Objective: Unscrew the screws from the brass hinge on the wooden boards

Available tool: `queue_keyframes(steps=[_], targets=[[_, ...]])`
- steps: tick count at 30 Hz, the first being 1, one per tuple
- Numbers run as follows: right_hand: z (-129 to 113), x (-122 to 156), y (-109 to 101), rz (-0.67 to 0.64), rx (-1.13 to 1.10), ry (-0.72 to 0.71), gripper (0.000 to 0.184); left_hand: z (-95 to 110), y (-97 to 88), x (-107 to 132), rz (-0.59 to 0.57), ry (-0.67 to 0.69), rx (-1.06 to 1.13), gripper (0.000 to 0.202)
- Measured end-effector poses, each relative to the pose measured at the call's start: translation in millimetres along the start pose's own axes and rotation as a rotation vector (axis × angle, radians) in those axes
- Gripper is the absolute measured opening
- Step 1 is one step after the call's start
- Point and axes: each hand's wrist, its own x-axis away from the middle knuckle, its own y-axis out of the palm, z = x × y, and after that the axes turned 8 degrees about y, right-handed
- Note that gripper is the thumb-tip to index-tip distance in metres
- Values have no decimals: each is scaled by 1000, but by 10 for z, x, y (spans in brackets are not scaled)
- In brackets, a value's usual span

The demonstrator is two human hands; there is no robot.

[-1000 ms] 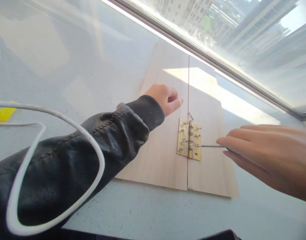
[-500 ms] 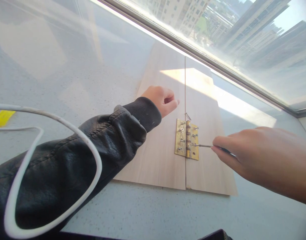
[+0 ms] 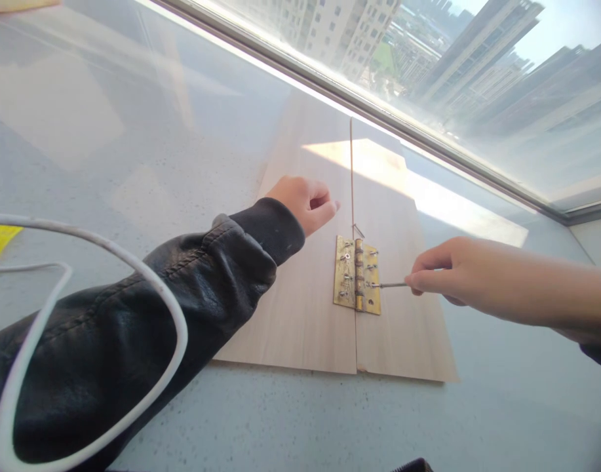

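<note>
A brass hinge (image 3: 358,275) lies across the seam between two pale wooden boards, with several screws standing in its holes. My right hand (image 3: 440,272) is closed on a thin screwdriver (image 3: 392,285), whose handle is hidden in the fingers. The screwdriver's tip meets a screw in the hinge's right leaf; the hole (image 3: 371,302) nearest me on that leaf shows no screw. My left hand (image 3: 305,200) rests on the left board (image 3: 290,314), fingers curled; whether anything is in them I cannot make out. A loose screw (image 3: 359,231) lies just beyond the hinge.
The right board (image 3: 403,347) lies beside the left one on a speckled grey counter (image 3: 300,419). A window frame (image 3: 329,98) runs along the far side. A white cable (image 3: 175,341) loops over my left sleeve, and a yellow tag (image 3: 0,242) is at the left.
My right hand has turned about the screwdriver, its fingers now differently placed on it. The whole view has shifted slightly, so the boards and hinge appear further left. My left hand keeps its pose.
</note>
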Motion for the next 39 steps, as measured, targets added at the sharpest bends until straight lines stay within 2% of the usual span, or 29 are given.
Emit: queue_keyframes(steps=[2,5,8,12,14,16,18,21,24,28,30,32,33,35,37,39], targets=[[-3,6,-4,-60,-8,56,29,1,-5,-6,-10,-6,0,28],[13,54,25,53,183,-23,16,-2,-4,-9,-9,-9,-8,29],[61,115,49,197,450,-267,10,1,-1,0,-7,-7,-8,28],[106,147,8,311,759,-722,21,29,-6,24,29,3,-1,28],[87,136,-18,337,855,-837,24,43,-7,33,37,4,0,28],[53,114,-28,305,882,-892,23,51,-6,37,38,0,4,28],[23,87,-23,264,835,-884,22,54,-4,39,43,0,7,28],[-1,53,-7,236,686,-748,21,54,-9,37,52,-4,-2,28],[-35,44,12,174,521,-548,22,44,-19,23,19,-4,-1,29],[-135,53,34,119,210,-174,16,20,-18,-1,-15,-9,13,28],[-182,50,33,49,68,-1,15,12,-10,-3,-6,-11,20,28],[-197,47,30,-2,25,65,14,8,-2,2,14,-8,23,28],[-189,50,31,15,53,31,13,7,1,6,23,-6,23,28],[-145,71,40,125,214,-135,10,5,4,13,22,1,23,28],[-86,109,48,219,428,-378,12,4,5,16,12,4,26,28],[-43,150,46,243,636,-624,21,4,5,18,22,5,27,28]])
